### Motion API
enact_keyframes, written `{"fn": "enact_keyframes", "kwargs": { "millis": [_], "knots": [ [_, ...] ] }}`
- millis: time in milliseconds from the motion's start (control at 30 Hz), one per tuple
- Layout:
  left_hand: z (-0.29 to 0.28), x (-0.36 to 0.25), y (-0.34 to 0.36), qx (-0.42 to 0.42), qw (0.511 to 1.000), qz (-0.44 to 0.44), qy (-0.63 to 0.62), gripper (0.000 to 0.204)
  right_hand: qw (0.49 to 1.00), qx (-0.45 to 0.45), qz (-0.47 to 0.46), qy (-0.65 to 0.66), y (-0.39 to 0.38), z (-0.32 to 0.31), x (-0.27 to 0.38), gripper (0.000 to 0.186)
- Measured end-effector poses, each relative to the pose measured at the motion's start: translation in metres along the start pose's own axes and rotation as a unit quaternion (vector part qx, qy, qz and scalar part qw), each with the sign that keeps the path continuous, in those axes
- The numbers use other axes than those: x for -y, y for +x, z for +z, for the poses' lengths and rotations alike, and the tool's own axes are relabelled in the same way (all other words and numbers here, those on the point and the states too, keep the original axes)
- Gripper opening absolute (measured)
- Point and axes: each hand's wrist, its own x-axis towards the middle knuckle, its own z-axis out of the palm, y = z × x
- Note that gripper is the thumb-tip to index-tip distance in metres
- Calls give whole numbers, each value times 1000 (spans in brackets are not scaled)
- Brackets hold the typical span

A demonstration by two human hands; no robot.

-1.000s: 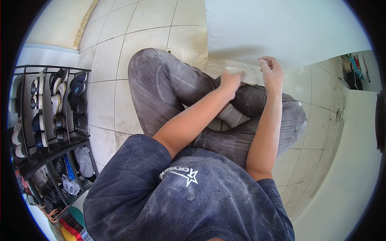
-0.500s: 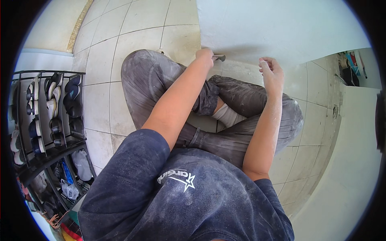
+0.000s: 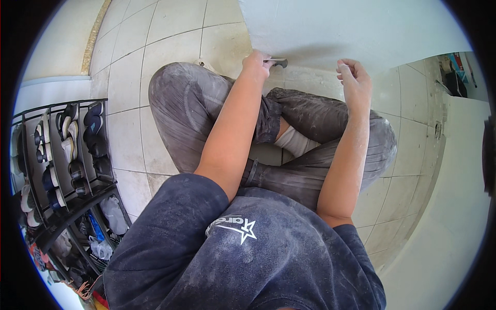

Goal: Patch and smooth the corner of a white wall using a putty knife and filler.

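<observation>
My left hand (image 3: 256, 63) is closed around a small scraper-like tool (image 3: 279, 62), with a slim grey shaft and a dark, flared end pointing right. It is held beside the lower edge of a pale wall (image 3: 356, 31), just beyond my crossed legs. My grip hides the rest of the tool. My right hand (image 3: 356, 77) is raised near the same wall, over my right shin. Its fingers are curled in toward the thumb and dusted white; what they hold, if anything, cannot be made out.
I sit cross-legged in dusty dark trousers (image 3: 305, 113) on a tiled floor (image 3: 124, 88). A black shoe rack (image 3: 77, 206) with several pairs of shoes and plastic bags stands at the left. Another wall (image 3: 434, 222) runs along the right. Assorted items (image 3: 457, 72) lie at the far right.
My left hand and the tool have shifted slightly left and up along the wall edge. My right hand's fingers have curled in a little more. The whole view has turned slightly.
</observation>
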Motion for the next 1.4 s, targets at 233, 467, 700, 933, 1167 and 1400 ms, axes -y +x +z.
{"fn": "enact_keyframes", "kwargs": {
  "millis": [233, 467, 700, 933, 1167, 1400],
  "knots": [
    [-5, 9, -6, -38, 999, -18, -31, 42, 998, 18, -29, -46, -2, 4, -5, 29],
    [-11, 10, 20, -24, 999, -6, -22, 42, 999, -33, -28, -6, 7, -2, -14, 28],
    [-12, 11, -66, 132, 972, 10, 193, 31, 997, 12, -69, -41, 1, -4, -3, 29],
    [-34, -28, -181, 352, 920, -53, 162, 41, 998, 37, 13, 45, -5, -16, 20, 38],
    [-14, -100, -177, 474, 814, -18, 334, 46, 882, 432, -19, 188, -36, 5, 38, 44],
    [13, -119, -148, 522, 736, -7, 431, 42, 872, 365, 9, 327, -30, 11, 39, 42]
  ]
}}
